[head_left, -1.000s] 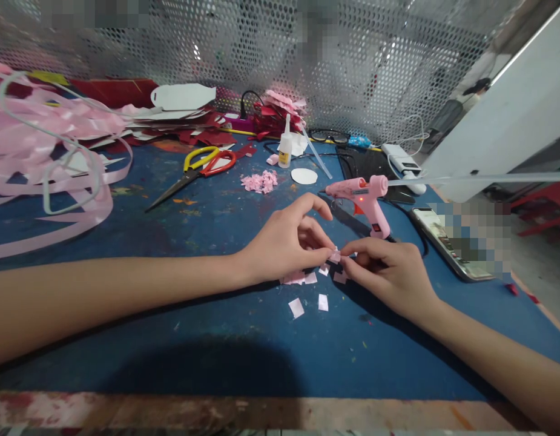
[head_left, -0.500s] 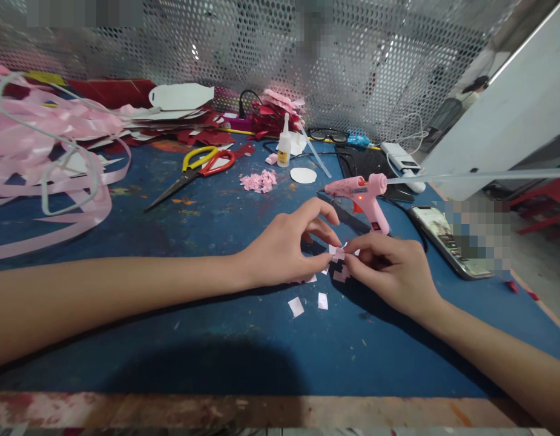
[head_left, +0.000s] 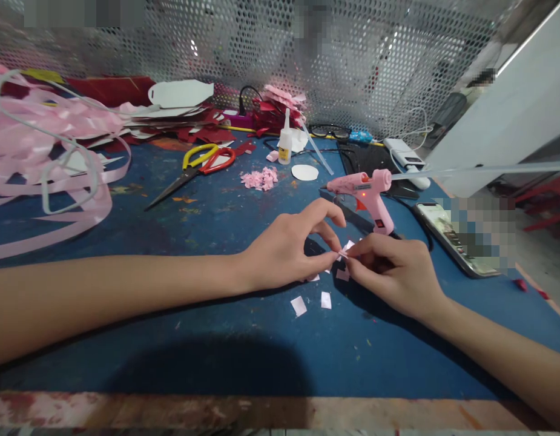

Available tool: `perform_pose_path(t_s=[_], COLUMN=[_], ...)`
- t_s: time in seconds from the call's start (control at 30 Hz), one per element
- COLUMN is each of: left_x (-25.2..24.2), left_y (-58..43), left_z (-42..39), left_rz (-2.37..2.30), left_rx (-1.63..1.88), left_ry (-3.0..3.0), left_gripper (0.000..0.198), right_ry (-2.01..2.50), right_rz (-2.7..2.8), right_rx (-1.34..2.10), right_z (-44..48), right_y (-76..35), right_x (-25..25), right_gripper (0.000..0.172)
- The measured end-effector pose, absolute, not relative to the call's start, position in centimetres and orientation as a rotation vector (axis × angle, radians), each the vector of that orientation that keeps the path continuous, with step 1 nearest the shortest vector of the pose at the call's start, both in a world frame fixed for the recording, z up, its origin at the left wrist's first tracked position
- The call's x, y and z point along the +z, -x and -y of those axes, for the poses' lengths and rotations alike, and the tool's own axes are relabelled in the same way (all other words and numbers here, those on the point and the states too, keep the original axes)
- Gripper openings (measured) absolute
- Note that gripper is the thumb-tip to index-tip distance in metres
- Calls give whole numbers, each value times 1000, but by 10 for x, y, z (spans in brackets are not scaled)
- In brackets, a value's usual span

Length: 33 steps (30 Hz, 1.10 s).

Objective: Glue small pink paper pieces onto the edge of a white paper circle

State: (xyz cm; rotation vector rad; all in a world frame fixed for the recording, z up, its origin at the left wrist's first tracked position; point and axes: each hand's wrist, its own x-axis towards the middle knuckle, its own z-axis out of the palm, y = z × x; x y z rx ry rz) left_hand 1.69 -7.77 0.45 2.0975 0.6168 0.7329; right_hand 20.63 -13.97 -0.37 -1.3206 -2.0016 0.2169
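A small pink piece (head_left: 342, 254) is pinched by the left hand (head_left: 286, 249) and right hand (head_left: 398, 272), with a crumpled pile (head_left: 260, 178) apparently finished and flat squares (head_left: 298, 306) left unworked.

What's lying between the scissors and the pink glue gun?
The head view shows a heap of pink bits, then a white oval; a bottle stands just behind.

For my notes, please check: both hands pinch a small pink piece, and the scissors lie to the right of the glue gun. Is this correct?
Not quite: the scissors lie to the left of the glue gun, as the head view shows. The left hand and right hand do pinch a small pink piece.
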Motion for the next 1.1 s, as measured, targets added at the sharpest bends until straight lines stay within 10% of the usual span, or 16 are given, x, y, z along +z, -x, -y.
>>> perform_pose_path(t_s=[1.1], left_x=[-1], left_y=[-19], left_z=[75], left_rz=[-554], left_rx=[934], left_ry=[-2581], left_gripper=[38], right_ry=[1203], right_rz=[2111], right_rx=[121], right_z=[138], right_y=[-207], right_x=[-4], right_gripper=[12])
